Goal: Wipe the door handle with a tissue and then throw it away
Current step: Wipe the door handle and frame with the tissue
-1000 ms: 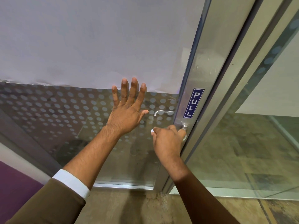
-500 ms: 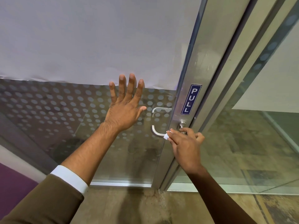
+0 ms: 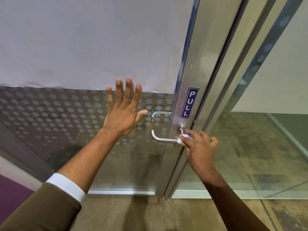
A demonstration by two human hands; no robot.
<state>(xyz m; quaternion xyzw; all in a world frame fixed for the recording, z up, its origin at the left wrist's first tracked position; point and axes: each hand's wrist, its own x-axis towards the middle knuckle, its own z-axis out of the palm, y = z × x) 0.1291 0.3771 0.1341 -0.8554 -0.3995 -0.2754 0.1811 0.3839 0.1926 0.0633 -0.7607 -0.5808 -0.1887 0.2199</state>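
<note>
Our right hand (image 3: 199,145) has slid its pinched, mostly hidden tissue (image 3: 180,140) along the door handle (image 3: 164,139); left hand (image 3: 124,114) flat, spread.

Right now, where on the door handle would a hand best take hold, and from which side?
Grip the door handle along its straight horizontal bar, from the front. The bar stands off the glass door, leaving finger room. The right hand with the tissue crowds the pivot end; the bent free end is clear.

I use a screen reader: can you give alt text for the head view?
A right hand presses a small white tissue against a brushed steel lever door handle on a glass door. The left hand lies flat on the glass.
</note>
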